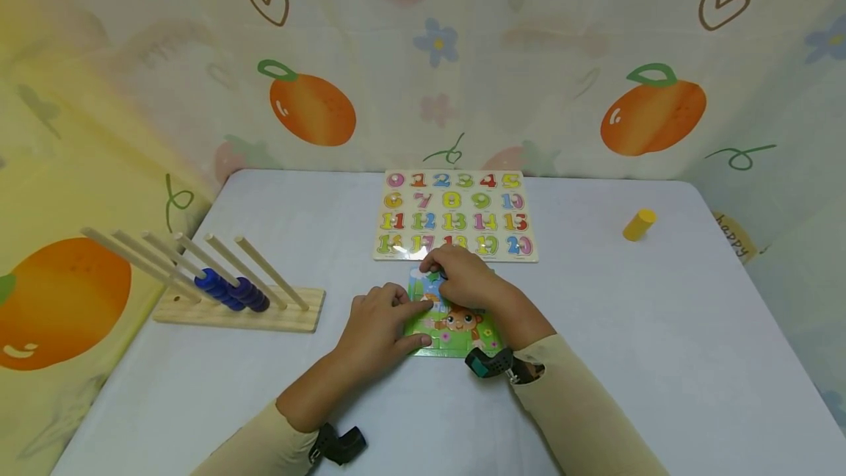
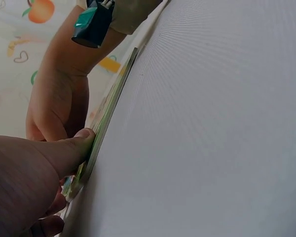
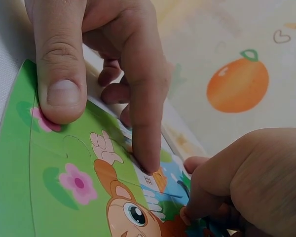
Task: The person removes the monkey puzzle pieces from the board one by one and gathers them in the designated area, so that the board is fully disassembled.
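A jigsaw puzzle [image 1: 449,344] with a cartoon monkey lies on the white table. My left hand [image 1: 375,323] rests at its left side, thumb and index finger [image 3: 147,133] extended onto the picture. In the left wrist view the left thumb [image 2: 71,150] lies over the puzzle's edge. Across the upper part of the puzzle reaches my right hand [image 1: 465,278], its fingers curled down. In the right wrist view the right hand [image 3: 256,182] pinches a puzzle piece [image 3: 183,184] at the blue part of the picture; the fingers hide most of that piece.
Just behind the puzzle lies a number board [image 1: 463,211] with colourful numerals. On the left stands a wooden peg rack [image 1: 231,318] with slanting pegs and blue rings [image 1: 218,289] on some. A yellow cylinder [image 1: 639,225] sits at the far right. A printed cloth hangs behind the table.
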Demonstrator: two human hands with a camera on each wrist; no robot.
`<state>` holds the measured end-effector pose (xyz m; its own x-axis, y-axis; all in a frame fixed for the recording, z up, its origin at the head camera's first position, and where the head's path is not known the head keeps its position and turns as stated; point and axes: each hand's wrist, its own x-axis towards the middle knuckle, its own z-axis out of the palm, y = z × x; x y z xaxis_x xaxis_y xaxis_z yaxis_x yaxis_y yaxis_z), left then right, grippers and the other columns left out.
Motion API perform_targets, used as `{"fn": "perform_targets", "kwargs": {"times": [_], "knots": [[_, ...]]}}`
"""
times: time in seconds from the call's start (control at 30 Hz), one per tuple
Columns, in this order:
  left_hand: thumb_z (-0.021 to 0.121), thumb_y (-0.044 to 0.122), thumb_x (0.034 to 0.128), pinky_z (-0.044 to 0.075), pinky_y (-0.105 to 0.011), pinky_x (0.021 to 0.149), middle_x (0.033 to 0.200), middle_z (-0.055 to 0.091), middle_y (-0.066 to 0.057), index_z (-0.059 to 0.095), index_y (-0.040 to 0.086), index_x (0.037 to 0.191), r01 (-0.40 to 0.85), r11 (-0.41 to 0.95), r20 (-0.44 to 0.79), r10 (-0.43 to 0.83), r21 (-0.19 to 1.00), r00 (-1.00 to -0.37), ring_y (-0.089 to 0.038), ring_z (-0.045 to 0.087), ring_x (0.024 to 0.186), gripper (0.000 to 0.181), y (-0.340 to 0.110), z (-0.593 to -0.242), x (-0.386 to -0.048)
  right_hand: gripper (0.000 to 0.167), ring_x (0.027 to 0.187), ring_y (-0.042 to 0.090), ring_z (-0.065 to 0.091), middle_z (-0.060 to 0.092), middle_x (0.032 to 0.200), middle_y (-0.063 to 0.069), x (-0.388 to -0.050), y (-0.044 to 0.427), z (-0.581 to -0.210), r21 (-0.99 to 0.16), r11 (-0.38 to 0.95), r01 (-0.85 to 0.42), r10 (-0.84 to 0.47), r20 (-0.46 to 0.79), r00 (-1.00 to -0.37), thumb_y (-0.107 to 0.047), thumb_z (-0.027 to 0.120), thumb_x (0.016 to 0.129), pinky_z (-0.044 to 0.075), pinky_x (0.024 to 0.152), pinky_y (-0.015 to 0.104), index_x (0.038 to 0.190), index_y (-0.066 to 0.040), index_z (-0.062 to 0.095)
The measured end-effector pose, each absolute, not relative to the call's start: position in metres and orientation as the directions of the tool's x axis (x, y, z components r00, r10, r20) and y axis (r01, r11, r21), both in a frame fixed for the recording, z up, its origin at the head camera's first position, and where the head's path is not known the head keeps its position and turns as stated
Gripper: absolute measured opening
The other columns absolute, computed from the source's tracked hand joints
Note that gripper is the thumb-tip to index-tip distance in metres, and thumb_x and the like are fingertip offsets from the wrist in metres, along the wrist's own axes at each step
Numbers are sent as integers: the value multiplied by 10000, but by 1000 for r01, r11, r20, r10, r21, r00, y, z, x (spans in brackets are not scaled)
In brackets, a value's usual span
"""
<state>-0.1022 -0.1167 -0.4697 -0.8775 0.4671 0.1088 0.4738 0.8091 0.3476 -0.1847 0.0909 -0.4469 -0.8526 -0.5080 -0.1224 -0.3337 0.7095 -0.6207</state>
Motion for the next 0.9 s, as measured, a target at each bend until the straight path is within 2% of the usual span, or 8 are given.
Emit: {"fn": "perform_targets", "kwargs": {"times": [0.43,0.6,0.73,0.9], "knots": [[851,532,880,358,-426,803,1074,529,20,759,297,1370,495,799,139,478,341,-867,-172,477,943,550,-118,-471,-101,394,1111,234,577,641,1209,40,-185,94,-447,-710,645,-284,-501,-111,-859,114,667,894,480,1049,424,1213,-114,696],[855,525,881,354,-429,807,1077,529,15,756,296,1375,493,796,136,477,351,-868,-182,480,952,553,-118,-470,-101,359,1129,224,587,664,1239,20,-186,96,-450,-733,620,-279,-508,-103,-855,68,674,913,475,1064,438,1201,-144,692],[849,525,888,355,-434,813,1082,527,18,751,300,1382,492,796,131,478,352,-869,-181,480,959,551,-119,-470,-100,321,1078,192,600,705,1223,-10,-187,98,-452,-760,587,-277,-516,-88,-852,-2,676,919,484,1006,417,1196,-163,695],[834,542,895,358,-432,822,1096,529,22,744,308,1390,494,794,132,480,354,-867,-174,477,963,554,-119,-471,-101,239,936,184,586,729,1184,-12,-185,97,-450,-768,577,-277,-512,-77,-855,-72,692,974,481,899,381,1192,-169,703]]}}
